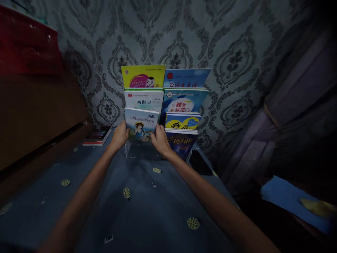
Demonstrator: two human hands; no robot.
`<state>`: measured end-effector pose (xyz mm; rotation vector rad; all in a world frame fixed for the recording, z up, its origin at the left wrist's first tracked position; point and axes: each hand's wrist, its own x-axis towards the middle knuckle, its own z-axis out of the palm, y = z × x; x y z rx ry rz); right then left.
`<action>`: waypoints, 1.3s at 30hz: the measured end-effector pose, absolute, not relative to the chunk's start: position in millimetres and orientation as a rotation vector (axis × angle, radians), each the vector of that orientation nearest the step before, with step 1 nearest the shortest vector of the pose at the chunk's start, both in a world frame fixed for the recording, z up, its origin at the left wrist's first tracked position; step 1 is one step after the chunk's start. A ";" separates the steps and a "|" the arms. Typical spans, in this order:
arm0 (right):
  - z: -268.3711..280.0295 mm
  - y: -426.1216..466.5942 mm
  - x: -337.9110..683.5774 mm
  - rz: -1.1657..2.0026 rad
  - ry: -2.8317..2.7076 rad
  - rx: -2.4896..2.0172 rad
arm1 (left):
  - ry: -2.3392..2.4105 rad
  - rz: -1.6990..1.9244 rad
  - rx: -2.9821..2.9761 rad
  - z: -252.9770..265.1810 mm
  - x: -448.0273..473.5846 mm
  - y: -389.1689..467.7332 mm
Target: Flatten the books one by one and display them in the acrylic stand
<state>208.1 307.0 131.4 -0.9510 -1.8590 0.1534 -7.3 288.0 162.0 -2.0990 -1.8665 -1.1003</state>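
"How do we handle this book (141,123) well?"

"We keep it upright and square, pressing evenly: our left hand (119,136) grasps one side edge, our right hand (160,140) the other."

"How does it look, and where is it?"

"Pale cover, dark lettering, a drawn figure in a yellow hat. It's at the clear stand's (127,150) front left, before a white book (143,99), beside a dark blue book (183,143)."
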 end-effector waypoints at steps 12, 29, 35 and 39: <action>126.8 309.5 200.3 0.137 -1.840 -1.082 | -2.124 -0.736 -1.975 168.9 -0.5 277.8; 122.7 311.1 200.7 0.131 -1.826 -1.077 | -1.577 -1.189 -2.015 174.5 4.9 281.7; 121.5 310.0 198.9 0.106 -1.848 -1.092 | -1.639 -1.143 -1.964 171.5 5.0 288.3; 120.0 311.2 196.5 0.105 -1.818 -1.104 | -1.680 -1.085 -1.931 172.7 6.2 287.7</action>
